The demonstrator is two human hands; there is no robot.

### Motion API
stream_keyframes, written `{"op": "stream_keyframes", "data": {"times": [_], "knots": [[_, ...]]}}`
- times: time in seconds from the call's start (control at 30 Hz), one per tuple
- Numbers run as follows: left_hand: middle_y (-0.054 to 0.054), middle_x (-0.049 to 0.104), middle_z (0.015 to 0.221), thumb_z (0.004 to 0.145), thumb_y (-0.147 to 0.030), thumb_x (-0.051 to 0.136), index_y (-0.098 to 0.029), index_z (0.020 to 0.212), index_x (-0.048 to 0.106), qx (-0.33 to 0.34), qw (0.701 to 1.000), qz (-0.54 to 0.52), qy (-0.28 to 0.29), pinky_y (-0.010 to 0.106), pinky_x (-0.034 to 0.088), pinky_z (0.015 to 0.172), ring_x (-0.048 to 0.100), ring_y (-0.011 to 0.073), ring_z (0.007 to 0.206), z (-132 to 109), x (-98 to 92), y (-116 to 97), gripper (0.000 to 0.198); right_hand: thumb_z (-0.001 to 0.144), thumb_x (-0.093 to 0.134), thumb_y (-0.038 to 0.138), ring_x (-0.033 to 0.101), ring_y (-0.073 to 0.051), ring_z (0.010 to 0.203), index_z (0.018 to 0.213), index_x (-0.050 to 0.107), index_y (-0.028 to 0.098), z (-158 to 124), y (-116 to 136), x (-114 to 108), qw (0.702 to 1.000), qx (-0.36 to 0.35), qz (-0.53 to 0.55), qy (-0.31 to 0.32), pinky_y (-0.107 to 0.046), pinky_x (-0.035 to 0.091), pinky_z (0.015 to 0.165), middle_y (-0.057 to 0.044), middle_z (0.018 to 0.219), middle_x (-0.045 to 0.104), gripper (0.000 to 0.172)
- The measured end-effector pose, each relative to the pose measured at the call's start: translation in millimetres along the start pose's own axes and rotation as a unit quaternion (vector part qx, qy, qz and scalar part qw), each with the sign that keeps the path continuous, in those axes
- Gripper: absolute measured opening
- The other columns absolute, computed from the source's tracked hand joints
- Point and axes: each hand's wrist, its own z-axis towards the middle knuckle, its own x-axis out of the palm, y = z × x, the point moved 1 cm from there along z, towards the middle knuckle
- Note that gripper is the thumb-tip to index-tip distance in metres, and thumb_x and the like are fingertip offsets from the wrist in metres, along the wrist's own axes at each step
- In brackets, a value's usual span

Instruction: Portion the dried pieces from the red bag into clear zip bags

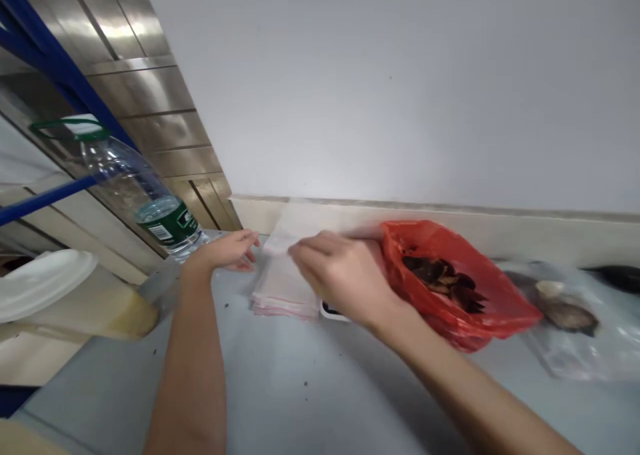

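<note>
A stack of clear zip bags (280, 288) with red seal strips lies on the grey table, near the wall. My right hand (340, 275) is closed in a pinch on the top clear bag (295, 231), lifting its far end off the stack. My left hand (230, 249) rests at the stack's left edge, fingers stretched out toward the bags. Right of my right hand sits an open red plastic bag (480, 301) holding dark dried pieces (445, 281).
A large clear water bottle (145, 195) with a green label stands at the left. A white lid (40, 281) lies on a pale box at far left. A clear bag with greyish contents (565, 315) lies at the right. Blue shelf bars (45, 48) cross the upper left.
</note>
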Motion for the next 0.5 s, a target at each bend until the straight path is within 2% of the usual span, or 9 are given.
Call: {"op": "stream_keyframes", "data": {"times": [0.1,0.17,0.23,0.33,0.4,0.5], "knots": [[0.004,0.071,0.061,0.061,-0.065,0.079,-0.025,0.074,0.062,-0.038,0.998,-0.018,0.048,0.033,0.056,0.057,0.072,0.0253,0.059,-4.0,4.1,10.3,0.046,0.100,0.054,0.014,0.069,-0.024,0.094,0.098,0.076,0.017,1.0,23.5,32.4,0.984,-0.036,-0.029,0.172,-0.030,0.045,0.063,-0.010,0.097,0.079,0.022],[0.004,0.072,0.063,0.060,-0.063,0.081,-0.025,0.074,0.058,-0.029,0.995,0.002,0.093,0.033,0.057,0.061,0.073,0.0251,0.062,-1.8,7.3,12.4,0.047,0.102,0.055,0.022,0.070,-0.026,0.098,0.101,0.077,0.017,-4.8,29.9,48.1,0.971,-0.034,-0.028,0.233,-0.032,0.048,0.067,-0.010,0.101,0.079,0.022],[0.000,0.068,0.059,0.058,-0.055,0.083,-0.024,0.069,0.054,0.017,0.992,0.056,0.111,0.029,0.054,0.060,0.070,0.0218,0.060,4.2,8.3,11.8,0.044,0.103,0.055,0.023,0.069,-0.026,0.101,0.105,0.077,0.017,-10.9,30.2,58.3,0.967,-0.021,-0.033,0.252,-0.033,0.050,0.070,-0.011,0.106,0.078,0.023],[-0.006,0.059,0.056,0.056,-0.039,0.083,-0.024,0.066,0.056,0.093,0.985,0.118,0.081,0.025,0.047,0.058,0.061,0.0168,0.058,13.9,10.7,5.0,0.033,0.103,0.053,0.019,0.069,-0.025,0.101,0.105,0.077,0.018,-16.0,26.9,64.8,0.970,-0.014,-0.032,0.241,-0.032,0.052,0.070,-0.011,0.106,0.078,0.024],[-0.005,0.062,0.065,0.061,-0.033,0.079,-0.024,0.077,0.066,0.130,0.980,0.128,0.083,0.025,0.048,0.064,0.063,0.0171,0.067,17.7,18.1,-2.5,0.023,0.102,0.053,0.016,0.068,-0.025,0.100,0.103,0.078,0.018,-17.0,25.7,65.4,0.972,-0.016,-0.024,0.235,-0.033,0.053,0.071,-0.011,0.104,0.077,0.025],[-0.002,0.067,0.080,0.068,-0.029,0.075,-0.024,0.098,0.075,0.167,0.966,0.153,0.122,0.026,0.051,0.076,0.067,0.0193,0.082,20.4,38.0,-11.6,0.031,0.100,0.053,0.012,0.068,-0.025,0.097,0.103,0.079,0.017,-18.5,26.5,63.4,0.973,-0.011,-0.019,0.232,-0.035,0.053,0.073,-0.013,0.102,0.075,0.026]]}}
